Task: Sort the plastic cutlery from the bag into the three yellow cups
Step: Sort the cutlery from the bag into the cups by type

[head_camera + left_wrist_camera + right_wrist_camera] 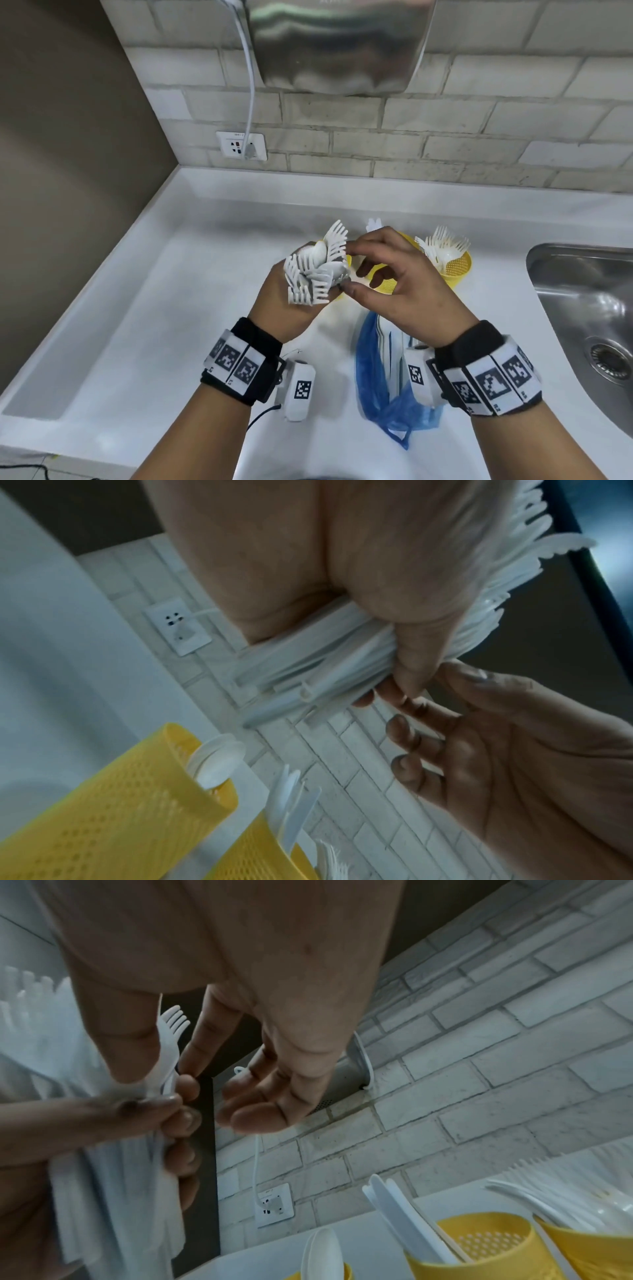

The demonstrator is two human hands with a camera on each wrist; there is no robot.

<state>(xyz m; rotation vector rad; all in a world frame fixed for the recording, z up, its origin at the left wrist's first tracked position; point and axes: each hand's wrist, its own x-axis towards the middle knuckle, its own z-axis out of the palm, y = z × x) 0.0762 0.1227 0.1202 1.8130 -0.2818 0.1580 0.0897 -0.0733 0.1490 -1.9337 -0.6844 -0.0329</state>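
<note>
My left hand (272,299) grips a fanned bundle of white plastic forks and spoons (315,270) by the handles (308,669), lifted above the counter. My right hand (352,274) meets it from the right. Its thumb and forefinger pinch one fork (170,1042) at the bundle's edge, and the other fingers curl free. Three yellow mesh cups stand behind the hands. The left cup (346,263) holds spoons (323,1256), the middle cup (387,286) holds knives (404,1218), and the right cup (457,269) holds forks. The blue bag (373,377) lies below my right wrist.
The white counter (171,308) runs along a brick wall with a socket (241,145) and a cable. A steel sink (589,308) lies at the right. A metal hood (339,44) hangs above the cups.
</note>
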